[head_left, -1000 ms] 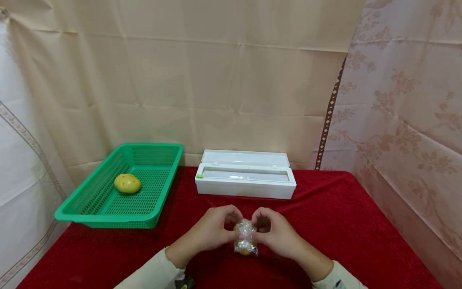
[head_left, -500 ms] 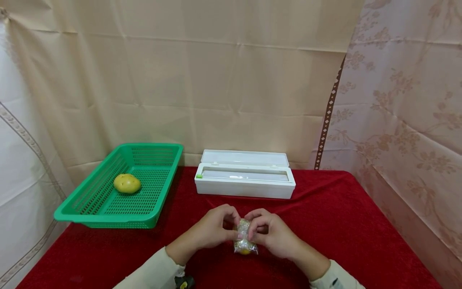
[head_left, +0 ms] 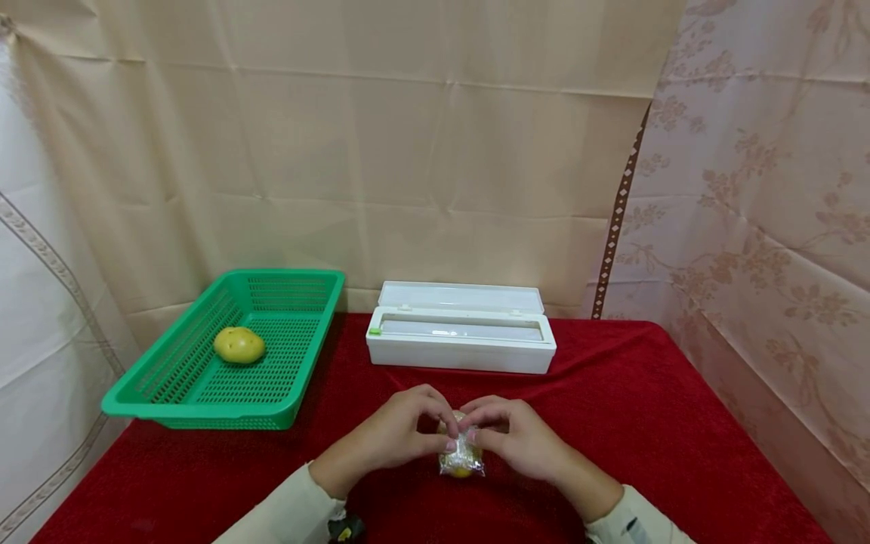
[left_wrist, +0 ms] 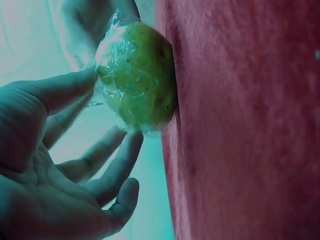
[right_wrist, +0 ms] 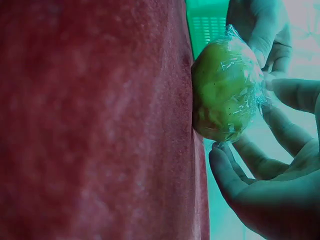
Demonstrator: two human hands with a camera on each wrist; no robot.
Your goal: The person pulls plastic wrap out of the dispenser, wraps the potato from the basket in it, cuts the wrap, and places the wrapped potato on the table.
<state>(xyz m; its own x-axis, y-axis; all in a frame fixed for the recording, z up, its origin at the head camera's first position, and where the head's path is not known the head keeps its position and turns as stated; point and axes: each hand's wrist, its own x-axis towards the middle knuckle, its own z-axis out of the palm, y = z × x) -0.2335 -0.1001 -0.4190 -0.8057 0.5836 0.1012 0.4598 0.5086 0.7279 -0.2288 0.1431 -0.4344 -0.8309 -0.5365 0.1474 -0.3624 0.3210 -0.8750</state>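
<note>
A yellow potato (left_wrist: 150, 75) wrapped in clear cling film (head_left: 465, 455) rests on the red cloth at the front middle. Crinkled film bunches along its top, and a loose edge sticks out at the near end in the head view. From the left, my left hand (head_left: 399, 432) pinches the film on top between thumb and forefinger. My right hand (head_left: 519, 442) does likewise from the right, its fingertips close to the left ones. Both wrist views show the lower fingers of each hand spread near the potato's far end. Fingers partly hide the top of the film.
Back left stands a green plastic basket (head_left: 292, 393) with an unwrapped potato (head_left: 239, 345) inside. A white cling film dispenser (head_left: 462, 357), lid raised, lies at the back middle. Red cloth (head_left: 646, 423) covers the table, and curtains (head_left: 442, 151) hang behind it.
My right fingers moved over the top of the film and then shifted slightly, fingertips now nearer the left hand's. The left forefinger has come down onto the film. The potato stays in place.
</note>
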